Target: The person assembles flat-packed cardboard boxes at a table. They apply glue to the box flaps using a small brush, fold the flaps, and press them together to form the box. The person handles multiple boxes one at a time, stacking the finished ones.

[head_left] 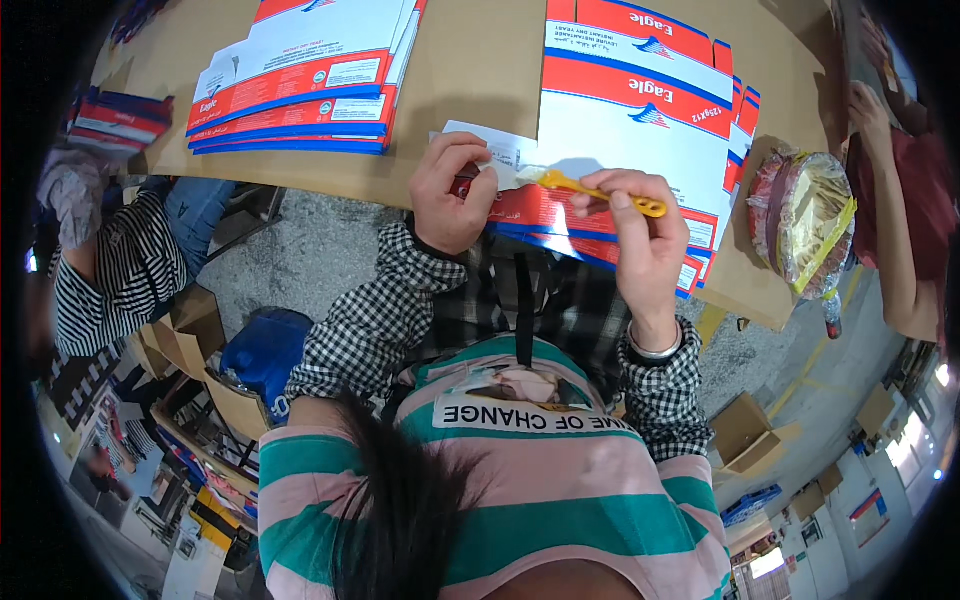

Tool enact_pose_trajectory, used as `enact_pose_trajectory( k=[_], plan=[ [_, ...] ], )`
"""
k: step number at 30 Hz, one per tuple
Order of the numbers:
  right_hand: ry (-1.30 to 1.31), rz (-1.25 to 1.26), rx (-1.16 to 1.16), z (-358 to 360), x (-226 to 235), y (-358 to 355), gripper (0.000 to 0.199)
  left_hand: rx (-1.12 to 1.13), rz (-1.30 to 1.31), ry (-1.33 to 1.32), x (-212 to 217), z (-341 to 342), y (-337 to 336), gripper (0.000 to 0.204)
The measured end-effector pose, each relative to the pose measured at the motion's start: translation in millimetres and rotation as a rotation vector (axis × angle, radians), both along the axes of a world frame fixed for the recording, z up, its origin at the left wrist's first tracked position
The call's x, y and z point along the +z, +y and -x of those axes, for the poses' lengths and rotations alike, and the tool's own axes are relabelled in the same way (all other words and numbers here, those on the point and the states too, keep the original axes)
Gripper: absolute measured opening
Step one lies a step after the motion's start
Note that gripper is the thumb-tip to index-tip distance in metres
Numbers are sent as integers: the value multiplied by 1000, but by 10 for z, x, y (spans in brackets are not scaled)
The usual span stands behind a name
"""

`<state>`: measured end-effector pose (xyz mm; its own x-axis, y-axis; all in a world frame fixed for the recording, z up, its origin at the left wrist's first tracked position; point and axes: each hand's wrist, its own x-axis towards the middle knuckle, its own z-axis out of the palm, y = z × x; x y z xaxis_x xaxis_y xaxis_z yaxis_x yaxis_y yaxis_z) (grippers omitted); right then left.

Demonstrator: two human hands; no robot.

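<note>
In front of my body at the table edge lies a flat red, white and blue printed carton. My left hand is closed, thumb and fingers pinching the carton's left end, by a white flap. My right hand grips a slim yellow-handled tool with holes in its handle. The tool points left and its tip rests at or just above the carton's edge; the kind of tip is too small to make out. Just beyond, a stack of like flat cartons spreads toward the far side.
Another stack of flat cartons lies at the far left of the brown table. At the right edge sits a round bundle in clear and yellow wrap. Co-workers are at both sides. A blue container stands on the floor at left.
</note>
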<state>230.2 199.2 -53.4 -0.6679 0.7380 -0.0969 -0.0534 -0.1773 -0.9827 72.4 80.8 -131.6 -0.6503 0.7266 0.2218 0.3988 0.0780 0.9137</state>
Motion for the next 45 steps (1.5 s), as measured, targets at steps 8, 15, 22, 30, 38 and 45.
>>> enact_pose_trajectory(
  k=[8, 15, 22, 30, 38, 45],
  plan=[
    [-27, -60, 76, -3, 21, 20, 10, -3, -3, -29, 14, -8, -5, 13],
    [-8, -31, 87, -37, 24, 68, 8, -3, 2, -50, -7, -7, -13, 13],
    [-68, -15, 145, -41, 76, 121, 7, 21, -15, -68, 36, -15, 8, 14],
    [-31, -4, 144, -13, 54, 124, 8, 36, -26, -89, 26, -17, 4, 14],
    [-24, -10, 152, -21, 37, 145, 9, 46, -16, -92, 14, -21, -10, 14],
    [15, 2, 20, 44, 27, 192, 9, 37, -16, -69, 5, -4, -11, 14]
  ],
)
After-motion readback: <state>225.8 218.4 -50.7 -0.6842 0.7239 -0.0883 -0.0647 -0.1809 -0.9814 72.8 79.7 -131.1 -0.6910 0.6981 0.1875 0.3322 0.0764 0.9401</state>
